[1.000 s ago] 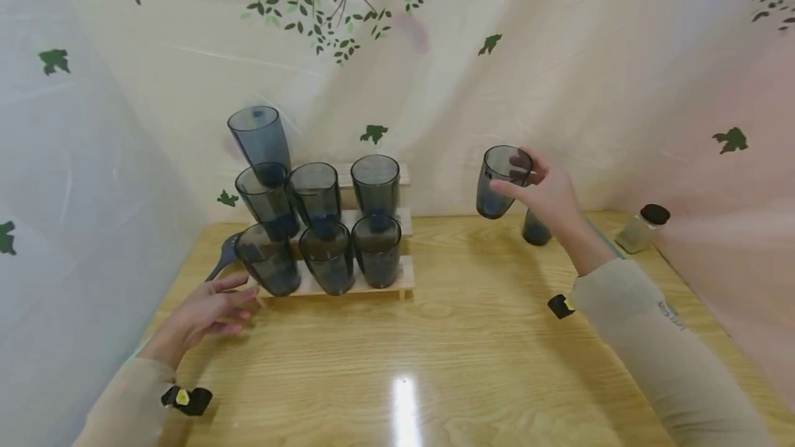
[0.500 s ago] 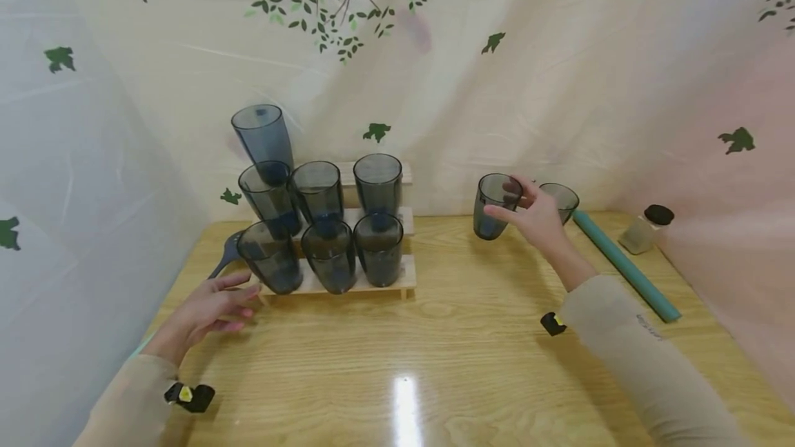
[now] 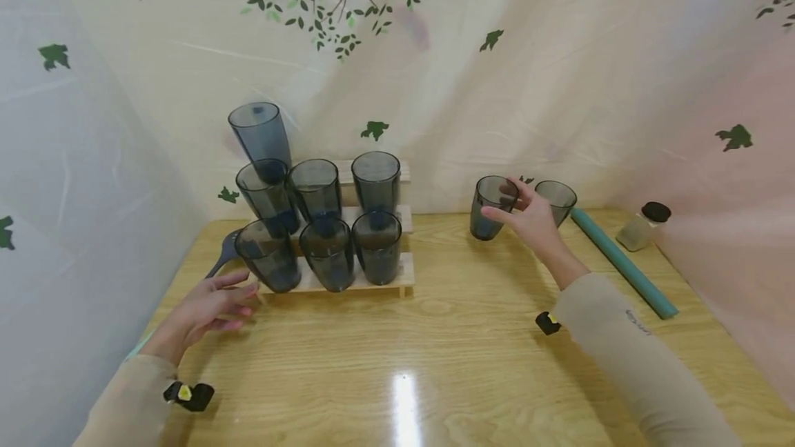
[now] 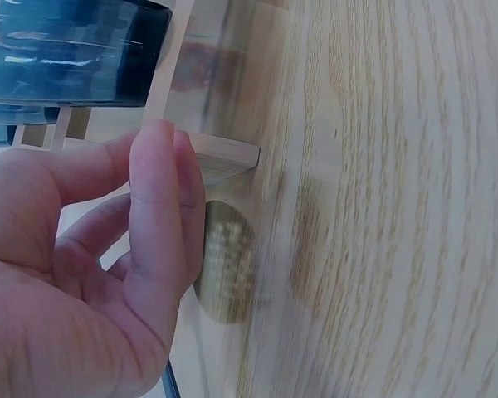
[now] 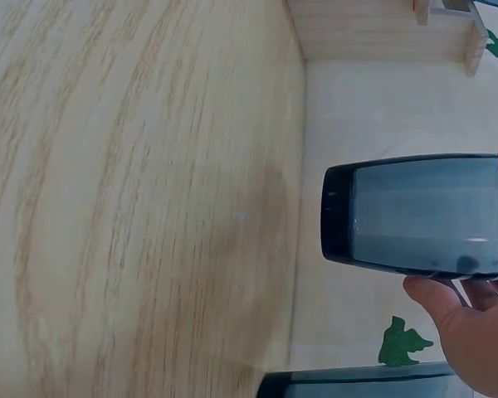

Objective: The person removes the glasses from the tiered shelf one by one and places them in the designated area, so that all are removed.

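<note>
My right hand (image 3: 535,219) grips a dark tinted drinking glass (image 3: 486,219) by its upper part, fingers and thumb on opposite sides. In the right wrist view this glass (image 5: 432,215) has its base a short gap off the table. A second glass (image 3: 555,200) stands just right of that hand, partly hidden by it. On the left, a stepped wooden rack (image 3: 406,269) carries several matching glasses in rows, one glass (image 3: 259,131) highest at the back left. My left hand (image 3: 208,305) is at the rack's front left corner, fingers loosely bent, fingertips right at the shelf edge (image 4: 224,151).
A teal stick (image 3: 624,264) lies at the right, with a small black-capped jar (image 3: 644,226) beyond it. Behind the left hand is a dark slotted spatula (image 3: 228,250). Leaf-printed sheeting (image 3: 447,109) bounds the wooden table (image 3: 435,343) at the back and sides.
My right hand has lowered the glass towards the table and shifted slightly left, uncovering the second glass and the teal stick. My left hand has stayed at the rack's corner.
</note>
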Demonstrator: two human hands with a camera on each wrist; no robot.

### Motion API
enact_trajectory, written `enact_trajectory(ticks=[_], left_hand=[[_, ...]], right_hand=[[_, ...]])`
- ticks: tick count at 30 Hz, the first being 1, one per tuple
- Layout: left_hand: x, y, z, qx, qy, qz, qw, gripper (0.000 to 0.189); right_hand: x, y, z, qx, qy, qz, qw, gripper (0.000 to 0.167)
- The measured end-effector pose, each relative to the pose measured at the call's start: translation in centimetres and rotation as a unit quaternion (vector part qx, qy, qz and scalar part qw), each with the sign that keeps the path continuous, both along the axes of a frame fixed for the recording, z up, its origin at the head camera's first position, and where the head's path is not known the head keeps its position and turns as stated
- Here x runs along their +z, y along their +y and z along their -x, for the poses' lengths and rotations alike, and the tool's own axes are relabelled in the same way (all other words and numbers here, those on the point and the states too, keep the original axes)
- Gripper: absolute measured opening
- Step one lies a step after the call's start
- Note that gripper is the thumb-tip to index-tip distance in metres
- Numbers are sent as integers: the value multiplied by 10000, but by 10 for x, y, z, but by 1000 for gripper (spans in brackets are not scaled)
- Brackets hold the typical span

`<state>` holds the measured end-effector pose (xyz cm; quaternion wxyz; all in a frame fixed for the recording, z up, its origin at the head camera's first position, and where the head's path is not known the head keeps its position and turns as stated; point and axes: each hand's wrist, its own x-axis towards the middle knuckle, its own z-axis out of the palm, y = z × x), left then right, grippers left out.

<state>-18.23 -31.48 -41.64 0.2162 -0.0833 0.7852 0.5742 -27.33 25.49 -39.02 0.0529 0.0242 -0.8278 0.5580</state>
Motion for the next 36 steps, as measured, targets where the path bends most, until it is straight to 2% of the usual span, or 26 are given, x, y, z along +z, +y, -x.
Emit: enact_trajectory(ticks=[10, 17, 22, 36], left_hand=[[0, 0, -1, 17, 10, 58, 10000, 82], [0, 0, -1, -11, -1, 34, 10000, 82], [1, -1, -1, -34, 8, 39, 10000, 83], [1, -2, -3, 41, -6, -31, 10000, 83]], right_hand=[[-18, 2, 6, -158, -64, -305, 9994, 104], [-30, 3, 7, -197, 56, -608, 9979, 99], [-31, 2, 6, -244, 172, -700, 9971, 94], [-28, -3, 5, -313, 139, -1087, 9935, 101]])
